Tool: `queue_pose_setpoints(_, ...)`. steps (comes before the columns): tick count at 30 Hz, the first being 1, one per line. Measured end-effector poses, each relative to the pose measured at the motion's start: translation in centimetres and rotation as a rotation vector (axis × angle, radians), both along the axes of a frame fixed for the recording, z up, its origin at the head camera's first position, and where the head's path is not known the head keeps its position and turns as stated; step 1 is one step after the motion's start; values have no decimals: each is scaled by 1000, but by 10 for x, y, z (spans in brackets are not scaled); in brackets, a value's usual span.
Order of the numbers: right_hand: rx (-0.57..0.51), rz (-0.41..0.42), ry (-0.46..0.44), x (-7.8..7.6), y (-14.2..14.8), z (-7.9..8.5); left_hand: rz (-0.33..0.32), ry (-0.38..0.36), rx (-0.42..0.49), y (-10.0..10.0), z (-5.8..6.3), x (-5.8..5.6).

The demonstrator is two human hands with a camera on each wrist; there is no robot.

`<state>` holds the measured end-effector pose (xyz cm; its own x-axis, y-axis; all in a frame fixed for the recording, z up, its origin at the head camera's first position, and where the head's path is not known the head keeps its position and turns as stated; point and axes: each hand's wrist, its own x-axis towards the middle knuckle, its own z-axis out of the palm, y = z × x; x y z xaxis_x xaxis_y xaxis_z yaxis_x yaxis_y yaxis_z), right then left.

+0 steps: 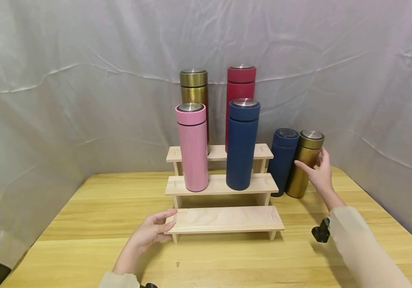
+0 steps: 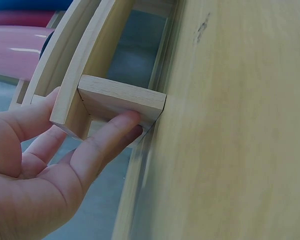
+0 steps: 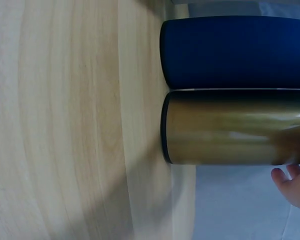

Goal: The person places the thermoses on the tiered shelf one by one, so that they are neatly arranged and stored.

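My right hand (image 1: 320,173), fingers spread to its width, grips a gold flask (image 1: 298,182) standing on the table (image 1: 119,200) beside a blue flask (image 1: 283,166), both seemingly left to shelve, while my left hand (image 1: 152,229) pinches the wooden stand (image 1: 227,220), whose upper steps already hold four flasks (image 1: 193,154).

"What's the gold bottle (image 1: 299,174) like?"
"Shiny, silver-topped, upright at three o'clock in the head view, the right hand (image 1: 320,175) round it."
"And the wooden stand (image 1: 224,220)?"
"Pale, three-stepped, towards five o'clock; the left hand (image 1: 151,231) grips it low, at nine o'clock."
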<state>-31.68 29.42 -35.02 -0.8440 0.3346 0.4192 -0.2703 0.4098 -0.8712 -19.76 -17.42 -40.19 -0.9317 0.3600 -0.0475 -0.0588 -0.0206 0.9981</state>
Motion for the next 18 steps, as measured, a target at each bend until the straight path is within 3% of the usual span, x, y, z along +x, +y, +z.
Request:
queue_pose_setpoints(7, 32, -31, 13, -1, 1, -1, -2, 0, -1, 1, 1, 0)
queue_pose_setpoints(18, -12, -151, 125, 4, -1, -4, -13, 8, 2, -1, 0, 0)
